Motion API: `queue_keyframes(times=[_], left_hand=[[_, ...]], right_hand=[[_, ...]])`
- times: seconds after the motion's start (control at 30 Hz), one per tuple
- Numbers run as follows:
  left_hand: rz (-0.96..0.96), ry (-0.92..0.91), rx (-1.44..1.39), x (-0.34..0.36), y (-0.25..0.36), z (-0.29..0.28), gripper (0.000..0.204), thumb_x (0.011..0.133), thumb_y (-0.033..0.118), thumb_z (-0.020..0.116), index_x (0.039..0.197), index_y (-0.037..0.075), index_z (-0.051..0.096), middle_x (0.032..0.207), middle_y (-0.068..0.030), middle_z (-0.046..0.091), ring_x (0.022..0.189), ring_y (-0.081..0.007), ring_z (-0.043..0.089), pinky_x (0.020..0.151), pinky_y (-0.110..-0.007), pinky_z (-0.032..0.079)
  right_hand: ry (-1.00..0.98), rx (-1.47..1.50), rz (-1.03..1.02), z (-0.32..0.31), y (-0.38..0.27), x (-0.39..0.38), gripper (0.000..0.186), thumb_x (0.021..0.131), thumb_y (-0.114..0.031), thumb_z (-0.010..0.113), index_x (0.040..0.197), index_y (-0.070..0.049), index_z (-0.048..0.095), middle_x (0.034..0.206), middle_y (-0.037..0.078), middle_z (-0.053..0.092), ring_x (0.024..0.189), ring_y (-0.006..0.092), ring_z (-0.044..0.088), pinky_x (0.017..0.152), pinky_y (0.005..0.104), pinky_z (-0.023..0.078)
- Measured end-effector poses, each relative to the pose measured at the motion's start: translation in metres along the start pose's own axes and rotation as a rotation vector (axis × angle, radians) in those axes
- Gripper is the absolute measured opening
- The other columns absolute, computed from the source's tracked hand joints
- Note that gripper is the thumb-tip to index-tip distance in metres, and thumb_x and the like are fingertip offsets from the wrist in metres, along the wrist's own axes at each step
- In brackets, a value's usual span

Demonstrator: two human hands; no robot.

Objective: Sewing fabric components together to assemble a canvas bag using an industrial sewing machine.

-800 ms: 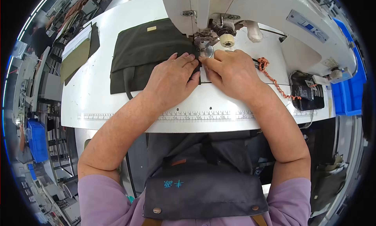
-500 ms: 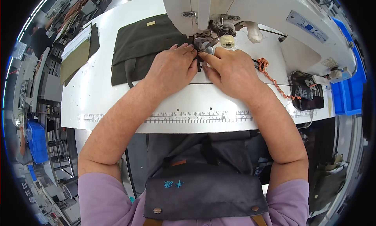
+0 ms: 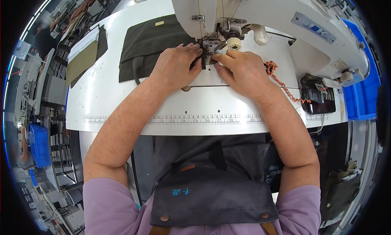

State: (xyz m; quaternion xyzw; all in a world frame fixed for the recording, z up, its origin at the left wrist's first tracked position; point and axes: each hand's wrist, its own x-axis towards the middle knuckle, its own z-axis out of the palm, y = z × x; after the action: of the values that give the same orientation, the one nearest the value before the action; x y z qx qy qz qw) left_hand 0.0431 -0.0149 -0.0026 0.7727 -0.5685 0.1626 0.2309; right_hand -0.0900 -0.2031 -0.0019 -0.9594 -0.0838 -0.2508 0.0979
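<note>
A dark green cloth piece (image 3: 142, 37) with a strap (image 3: 137, 67) and a small pale label (image 3: 159, 23) lies left of the sewing machine's needle. Its right edge runs up to the presser foot (image 3: 210, 45). My left hand (image 3: 176, 64) rests on the cloth's right part, fingers stretched forward and thumb apart, fingertips just left of the foot. On the other side, my right hand (image 3: 243, 72) has its index finger extended toward the foot and its thumb apart from it. No thing shows between the right fingers; the folded ones are partly hidden.
The white sewing machine (image 3: 269, 9) overhangs the table (image 3: 122, 104). Orange coiled cord (image 3: 281, 82) and a black tray-like item (image 3: 315, 94) lie right of my right hand. Green cloth pieces (image 3: 82, 62) with paper lie far left. Blue bins stand beyond both ends.
The cloth has shifted slightly away from me, along with my left hand. My right index finger has moved a little right, off the cloth's edge. The view has tilted slightly.
</note>
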Motion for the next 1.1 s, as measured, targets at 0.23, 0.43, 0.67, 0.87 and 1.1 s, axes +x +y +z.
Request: queue_keyframes(times=[0.23, 0.43, 0.67, 0.87, 1.1], left_hand=[[-0.063, -0.155, -0.061, -0.088, 0.046, -0.062, 0.034, 0.084, 0.008, 0.073, 0.117, 0.000, 0.071, 0.126, -0.0159, 0.070, 0.123, -0.0317, 0.065, 0.109, -0.047, 0.050], [-0.099, -0.382, -0.134, -0.160, 0.084, -0.119, 0.058, 0.077, 0.017, 0.085, 0.131, 0.007, 0.066, 0.144, -0.0121, 0.060, 0.137, -0.0319, 0.055, 0.118, -0.055, 0.037], [-0.345, -0.034, 0.194, -0.220, 0.074, -0.148, 0.048, 0.071, 0.012, 0.087, 0.116, 0.008, 0.071, 0.128, -0.0114, 0.069, 0.124, -0.0335, 0.065, 0.114, -0.058, 0.039], [-0.585, 0.389, 0.207, -0.233, 0.070, -0.189, 0.022, 0.082, 0.006, 0.080, 0.101, 0.000, 0.071, 0.096, -0.0122, 0.072, 0.086, -0.0269, 0.070, 0.081, -0.035, 0.054], [-0.805, 1.114, -0.483, -0.262, 0.055, -0.254, 0.031, 0.102, 0.031, 0.068, 0.110, 0.002, 0.068, 0.079, 0.0032, 0.055, 0.062, -0.0032, 0.041, 0.053, -0.020, 0.030]], right_hand=[[0.028, 0.014, -0.010, 0.002, 0.003, -0.002, 0.019, 0.093, -0.024, 0.065, 0.105, -0.013, 0.075, 0.082, 0.008, 0.066, 0.073, 0.0313, 0.069, 0.068, 0.0454, 0.055], [-0.002, 0.030, -0.017, 0.003, 0.003, -0.002, 0.021, 0.095, -0.023, 0.063, 0.106, -0.011, 0.075, 0.084, 0.010, 0.068, 0.076, 0.0333, 0.069, 0.070, 0.0456, 0.055], [0.012, 0.043, 0.007, 0.003, 0.000, -0.003, 0.021, 0.095, -0.021, 0.063, 0.111, -0.012, 0.075, 0.083, 0.010, 0.068, 0.075, 0.0337, 0.068, 0.069, 0.0453, 0.054], [-0.016, 0.099, -0.002, 0.000, 0.002, -0.003, 0.022, 0.094, -0.018, 0.064, 0.113, -0.012, 0.074, 0.085, 0.012, 0.067, 0.076, 0.0367, 0.066, 0.070, 0.0472, 0.052], [-0.023, 0.130, -0.010, -0.004, -0.002, -0.004, 0.023, 0.093, -0.011, 0.064, 0.115, -0.010, 0.072, 0.086, 0.014, 0.066, 0.078, 0.0362, 0.064, 0.071, 0.0464, 0.050]])
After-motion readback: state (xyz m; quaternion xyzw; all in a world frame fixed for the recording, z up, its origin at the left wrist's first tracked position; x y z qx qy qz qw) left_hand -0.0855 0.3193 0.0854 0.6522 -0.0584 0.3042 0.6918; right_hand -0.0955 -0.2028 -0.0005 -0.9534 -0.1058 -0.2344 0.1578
